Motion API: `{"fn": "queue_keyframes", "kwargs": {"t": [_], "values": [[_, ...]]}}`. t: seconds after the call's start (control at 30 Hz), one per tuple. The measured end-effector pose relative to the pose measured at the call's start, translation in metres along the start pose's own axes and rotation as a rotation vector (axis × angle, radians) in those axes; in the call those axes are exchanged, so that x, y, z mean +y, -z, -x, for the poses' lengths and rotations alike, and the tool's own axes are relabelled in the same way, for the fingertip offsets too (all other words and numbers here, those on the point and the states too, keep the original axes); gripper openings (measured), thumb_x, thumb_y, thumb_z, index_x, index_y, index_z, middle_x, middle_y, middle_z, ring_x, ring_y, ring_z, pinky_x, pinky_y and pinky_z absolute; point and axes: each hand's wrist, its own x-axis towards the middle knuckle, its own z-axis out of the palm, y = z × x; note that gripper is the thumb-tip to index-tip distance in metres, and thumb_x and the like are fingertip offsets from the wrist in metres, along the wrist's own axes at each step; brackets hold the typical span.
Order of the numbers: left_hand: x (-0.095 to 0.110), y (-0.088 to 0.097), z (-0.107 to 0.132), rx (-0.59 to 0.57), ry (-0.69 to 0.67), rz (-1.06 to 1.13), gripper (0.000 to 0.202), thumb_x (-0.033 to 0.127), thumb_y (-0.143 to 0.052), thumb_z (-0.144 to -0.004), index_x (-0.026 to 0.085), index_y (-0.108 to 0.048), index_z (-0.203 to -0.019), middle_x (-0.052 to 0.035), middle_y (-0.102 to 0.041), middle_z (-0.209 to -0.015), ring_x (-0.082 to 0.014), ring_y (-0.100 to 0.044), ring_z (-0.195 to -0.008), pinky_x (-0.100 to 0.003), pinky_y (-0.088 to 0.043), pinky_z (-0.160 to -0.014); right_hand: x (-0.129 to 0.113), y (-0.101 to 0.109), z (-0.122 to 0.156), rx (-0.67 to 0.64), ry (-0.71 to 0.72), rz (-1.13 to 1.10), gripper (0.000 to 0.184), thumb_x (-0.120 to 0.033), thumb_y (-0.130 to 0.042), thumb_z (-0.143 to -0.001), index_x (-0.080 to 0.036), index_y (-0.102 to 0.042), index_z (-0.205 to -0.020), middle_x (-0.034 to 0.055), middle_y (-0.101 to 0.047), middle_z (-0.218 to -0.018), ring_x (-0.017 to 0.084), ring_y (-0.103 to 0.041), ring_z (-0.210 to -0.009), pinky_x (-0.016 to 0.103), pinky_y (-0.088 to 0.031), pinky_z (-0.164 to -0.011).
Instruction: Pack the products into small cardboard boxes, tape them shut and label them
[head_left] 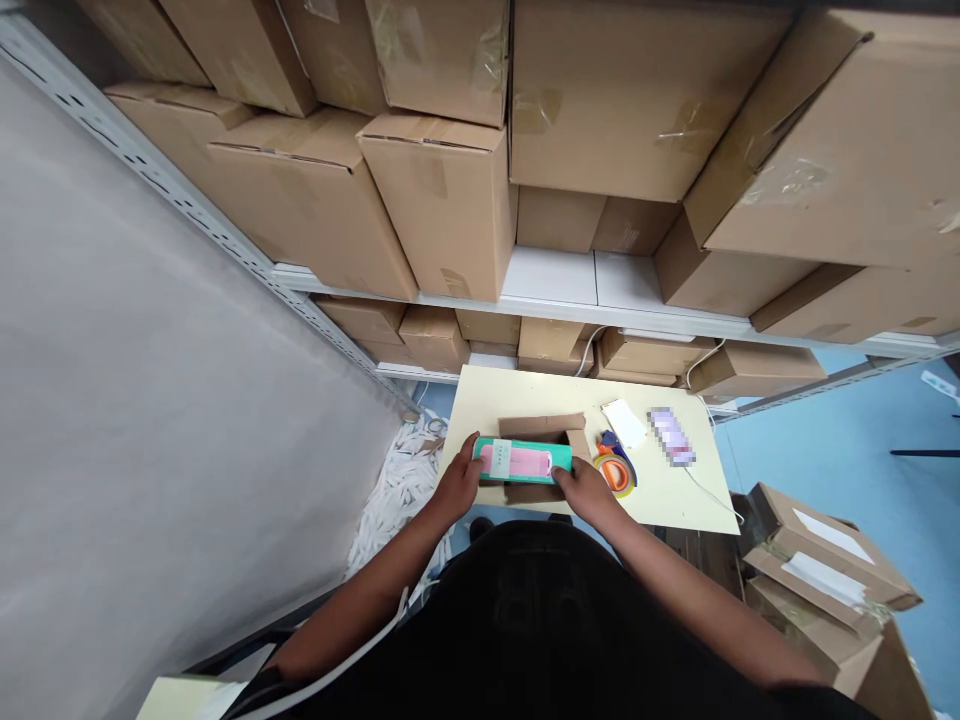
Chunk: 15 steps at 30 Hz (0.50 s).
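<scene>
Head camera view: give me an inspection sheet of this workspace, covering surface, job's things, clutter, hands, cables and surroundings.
Surface: pale yellow tabletop.
Job's things: green and pink flat box, held over an open brown cardboard box.
Clutter: orange and blue tape dispenser, white card, blurred purple item.
Hands: left hand grips the flat box's left end, right hand its right end.
Cables: thin white cable trails from the purple item to the table's right corner.
Surroundings: metal shelves of brown cartons behind; white paper strips heaped on the floor, left; labelled cardboard boxes, right.

Tape dispenser close beside right hand
</scene>
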Motion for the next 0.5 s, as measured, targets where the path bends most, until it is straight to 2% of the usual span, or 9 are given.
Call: {"fn": "queue_keyframes", "kwargs": {"t": [0.1,0.27,0.37,0.5], "values": [[0.002,-0.005,0.001,-0.023,-0.007,0.01,0.061,0.038,-0.041,-0.097,0.013,-0.044,-0.152,-0.0147,-0.059,-0.143,-0.0285,-0.053,-0.134,-0.047,-0.039,-0.115,0.003,0.002,-0.002,0.026,0.03,0.066,0.03,-0.046,-0.056,-0.091,-0.021,-0.07,-0.099,0.0107,-0.073,-0.098,0.028,-0.068,-0.096,0.034,-0.045,-0.082],[0.021,-0.015,0.003,-0.002,0.03,0.063,0.058,0.037,-0.046,-0.095,0.016,-0.046,-0.149,-0.0139,-0.059,-0.143,-0.0294,-0.055,-0.133,-0.048,-0.04,-0.115,0.018,0.01,0.001,0.074,0.069,0.009,0.034,-0.047,-0.053,-0.092,-0.021,-0.069,-0.108,0.0101,-0.072,-0.104,0.028,-0.066,-0.103,0.035,-0.048,-0.088],[0.032,-0.024,0.006,0.021,0.055,0.102,0.056,0.035,-0.047,-0.095,0.018,-0.045,-0.148,-0.0125,-0.058,-0.144,-0.0278,-0.054,-0.134,-0.045,-0.039,-0.116,0.025,0.015,0.002,0.126,0.15,-0.005,0.035,-0.045,-0.053,-0.092,-0.02,-0.068,-0.112,0.0116,-0.069,-0.115,0.028,-0.062,-0.113,0.038,-0.046,-0.099],[0.048,-0.037,0.011,0.104,0.022,0.117,0.056,0.034,-0.049,-0.096,0.017,-0.041,-0.149,-0.0142,-0.047,-0.154,-0.0266,-0.044,-0.143,-0.043,-0.033,-0.121,0.033,0.027,-0.005,0.197,0.256,-0.041,0.037,-0.041,-0.05,-0.093,-0.02,-0.068,-0.118,0.0123,-0.061,-0.133,0.028,-0.052,-0.131,0.042,-0.038,-0.114]]}}
